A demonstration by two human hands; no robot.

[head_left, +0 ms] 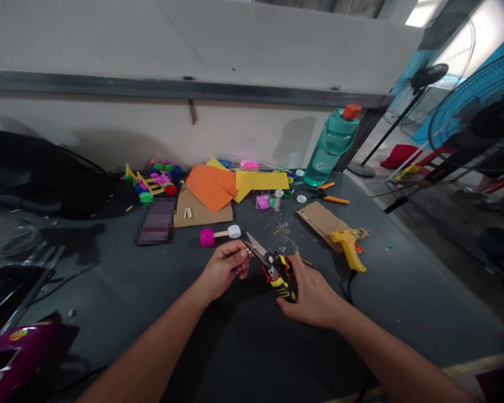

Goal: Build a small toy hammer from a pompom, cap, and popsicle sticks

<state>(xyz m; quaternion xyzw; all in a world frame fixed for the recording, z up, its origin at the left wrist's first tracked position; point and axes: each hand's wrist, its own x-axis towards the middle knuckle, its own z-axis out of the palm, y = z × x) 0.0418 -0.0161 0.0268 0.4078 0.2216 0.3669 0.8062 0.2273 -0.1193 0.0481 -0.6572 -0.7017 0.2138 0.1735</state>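
My right hand [313,291] is wrapped round the black, yellow and red handles of a pair of shears [271,260]. Its blades point up and left, apart from each other. Thumb and fingers of my left hand [229,264] pinch a small wooden stick [251,253], mostly hidden, whose end lies at the blades. Whether the blades touch it I cannot tell. Just beyond my left hand, a short stick [222,234] joins a magenta cap [207,237] and a white cap [234,231]. Small cut wooden pieces [188,212] rest on a cardboard sheet [204,218].
A yellow glue gun [350,246] lies on cardboard [319,218] at right, near orange-handled pliers [331,194]. Orange paper [210,184], yellow paper [262,180] and a green bottle [331,148] line the back. Colourful stick models [155,182] sit back left; scraps [283,232] litter the middle.
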